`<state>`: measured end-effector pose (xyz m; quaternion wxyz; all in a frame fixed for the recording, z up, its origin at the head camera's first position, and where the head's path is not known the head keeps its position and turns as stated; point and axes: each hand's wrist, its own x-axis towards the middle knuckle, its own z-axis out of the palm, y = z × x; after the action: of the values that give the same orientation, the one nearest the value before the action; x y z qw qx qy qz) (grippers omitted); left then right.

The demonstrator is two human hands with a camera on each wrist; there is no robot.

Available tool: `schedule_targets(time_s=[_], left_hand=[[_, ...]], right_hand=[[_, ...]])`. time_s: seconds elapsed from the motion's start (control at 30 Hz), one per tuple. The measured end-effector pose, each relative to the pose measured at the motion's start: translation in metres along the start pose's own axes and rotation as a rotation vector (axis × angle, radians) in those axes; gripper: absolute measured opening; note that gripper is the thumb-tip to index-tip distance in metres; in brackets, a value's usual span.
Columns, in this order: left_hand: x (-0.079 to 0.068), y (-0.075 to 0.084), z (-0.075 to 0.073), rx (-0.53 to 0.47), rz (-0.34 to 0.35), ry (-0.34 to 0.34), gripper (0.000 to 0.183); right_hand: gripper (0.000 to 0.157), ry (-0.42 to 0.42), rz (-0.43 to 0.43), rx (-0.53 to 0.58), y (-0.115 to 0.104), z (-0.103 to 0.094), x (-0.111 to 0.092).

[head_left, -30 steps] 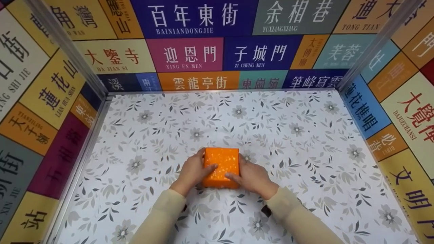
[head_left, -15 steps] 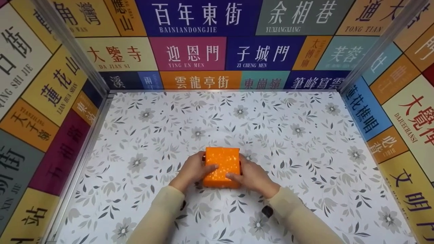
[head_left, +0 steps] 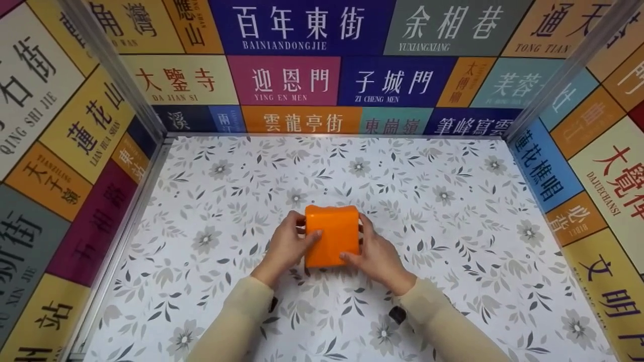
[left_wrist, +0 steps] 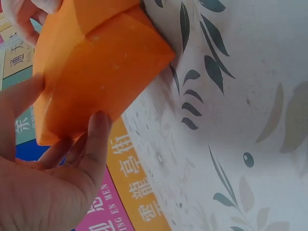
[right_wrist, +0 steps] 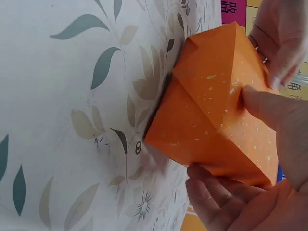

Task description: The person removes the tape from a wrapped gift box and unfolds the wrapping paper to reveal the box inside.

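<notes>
A box wrapped in orange paper (head_left: 332,236) is held between both hands over the middle of the floral surface. Its face toward the head camera looks plain orange; gold flecks and a folded crease show on the box (right_wrist: 207,101) in the right wrist view. My left hand (head_left: 288,242) grips the left side, thumb on the near face and fingers round the edge. On the opposite side my right hand (head_left: 381,259) grips it likewise, its thumb near the lower right corner. In the left wrist view, folded flaps appear on the box (left_wrist: 96,82), one lower corner close to the surface.
A white surface with a grey leaf and flower print (head_left: 443,211) lies under the box. Coloured panels with large characters (head_left: 287,80) stand at the back and both sides. Metal strips (head_left: 121,251) run along the surface's edges.
The box has been tipped, so a plain orange face has replaced the gold-flecked one in the head view. It sits slightly farther from the person, and both hands have shifted along its sides.
</notes>
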<state>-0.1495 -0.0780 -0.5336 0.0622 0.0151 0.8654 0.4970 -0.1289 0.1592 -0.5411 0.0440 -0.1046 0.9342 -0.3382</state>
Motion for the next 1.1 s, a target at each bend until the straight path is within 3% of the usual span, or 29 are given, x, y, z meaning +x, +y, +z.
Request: schedule_targets(time_s=[0.33,0.53,0.73,0.97,1.1], left_hand=[[0.002,0.007,-0.002,-0.106,0.006,0.126,0.03],[0.001,0.007,-0.003,-0.224,0.093,0.084,0.055],[-0.004,0.002,-0.004,-0.245,0.179,0.028,0.056],[-0.007,0.002,-0.01,-0.187,0.191,0.052,0.015],[-0.008,0.001,-0.01,-0.162,0.17,0.035,0.009]], right_hand=[[0.091,0.061,-0.032,0.232,-0.001,-0.006,-0.001],[0.085,0.109,-0.034,0.311,-0.001,-0.009,0.0],[0.084,0.135,-0.081,0.283,0.001,-0.008,-0.002],[0.084,0.136,-0.196,0.187,0.005,-0.009,-0.009],[0.085,0.124,-0.245,0.144,0.01,-0.006,-0.014]])
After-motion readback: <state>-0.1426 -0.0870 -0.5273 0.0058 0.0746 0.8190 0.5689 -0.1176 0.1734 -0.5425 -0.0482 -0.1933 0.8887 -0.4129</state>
